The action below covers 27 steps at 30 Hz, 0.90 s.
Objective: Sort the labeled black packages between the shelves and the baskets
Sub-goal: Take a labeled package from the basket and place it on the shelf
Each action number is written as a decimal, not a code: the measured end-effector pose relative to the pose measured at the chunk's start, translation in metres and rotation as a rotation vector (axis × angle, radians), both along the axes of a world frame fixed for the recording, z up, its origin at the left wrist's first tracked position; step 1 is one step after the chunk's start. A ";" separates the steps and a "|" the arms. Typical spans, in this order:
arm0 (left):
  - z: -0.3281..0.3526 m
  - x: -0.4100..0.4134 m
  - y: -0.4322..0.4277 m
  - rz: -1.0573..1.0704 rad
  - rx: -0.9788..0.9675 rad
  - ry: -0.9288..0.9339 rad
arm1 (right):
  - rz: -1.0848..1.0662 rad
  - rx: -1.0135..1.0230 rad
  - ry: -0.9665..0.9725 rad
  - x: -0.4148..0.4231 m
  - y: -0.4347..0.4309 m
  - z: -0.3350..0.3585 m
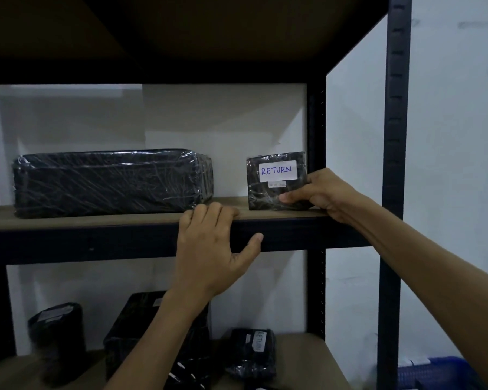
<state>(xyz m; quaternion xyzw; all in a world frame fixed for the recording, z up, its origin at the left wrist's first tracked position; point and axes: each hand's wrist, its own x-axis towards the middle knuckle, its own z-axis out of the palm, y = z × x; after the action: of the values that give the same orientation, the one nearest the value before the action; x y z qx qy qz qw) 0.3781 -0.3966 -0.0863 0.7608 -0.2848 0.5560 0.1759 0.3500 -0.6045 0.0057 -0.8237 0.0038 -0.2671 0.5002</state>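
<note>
A small black wrapped package point(268, 192) with a white label reading RETURN stands upright at the right end of the upper shelf point(96, 220). My right hand point(321, 192) grips its lower right corner, thumb on the front face. A large black wrapped package point(110, 181) lies on the same shelf to the left. My left hand point(211, 246) holds the shelf's front edge, fingers curled over the board and thumb on the dark rail.
The lower shelf point(299, 358) carries several black packages: an upright one point(57, 333) at left, a bigger one point(136, 325) behind my left forearm, and one labeled RETURN point(254, 353). Dark metal posts point(394, 164) frame the rack. A blue basket point(439, 372) sits low at right.
</note>
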 end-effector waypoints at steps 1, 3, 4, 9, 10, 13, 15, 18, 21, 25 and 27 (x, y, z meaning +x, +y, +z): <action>0.000 0.000 0.000 -0.002 0.000 0.001 | -0.008 -0.014 -0.012 0.000 0.000 -0.001; -0.001 0.001 -0.001 0.000 0.003 0.007 | -0.043 -0.085 -0.042 -0.001 0.000 -0.003; -0.001 0.001 0.000 0.003 0.006 0.010 | -0.075 -0.150 -0.053 -0.003 0.002 -0.004; 0.000 -0.002 0.003 0.005 0.041 0.036 | -0.163 -0.407 -0.091 -0.016 0.013 -0.005; 0.001 -0.003 0.004 0.009 0.050 0.048 | -0.134 -0.392 -0.076 -0.020 0.014 -0.005; 0.005 -0.008 0.007 0.010 0.088 0.114 | -0.037 -0.295 -0.046 -0.038 0.011 -0.003; 0.009 -0.016 0.010 -0.016 0.123 0.164 | 0.007 -0.252 -0.066 -0.054 0.006 -0.003; 0.013 -0.039 0.014 -0.101 0.102 0.203 | 0.046 -0.198 -0.090 -0.082 -0.001 -0.007; 0.012 -0.074 0.013 -0.206 0.034 0.291 | 0.097 -0.128 -0.097 -0.115 -0.010 -0.019; -0.002 -0.125 0.004 -0.278 0.037 0.368 | 0.211 0.010 -0.108 -0.175 -0.024 -0.045; -0.012 -0.152 -0.003 -0.272 0.048 0.402 | 0.248 0.070 -0.100 -0.208 -0.034 -0.059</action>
<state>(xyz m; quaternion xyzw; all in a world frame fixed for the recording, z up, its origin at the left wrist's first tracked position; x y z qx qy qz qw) 0.2256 -0.3998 -0.0985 0.8147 -0.3568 0.3579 0.2842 0.1416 -0.6387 -0.0536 -0.7855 -0.1136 -0.2435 0.5576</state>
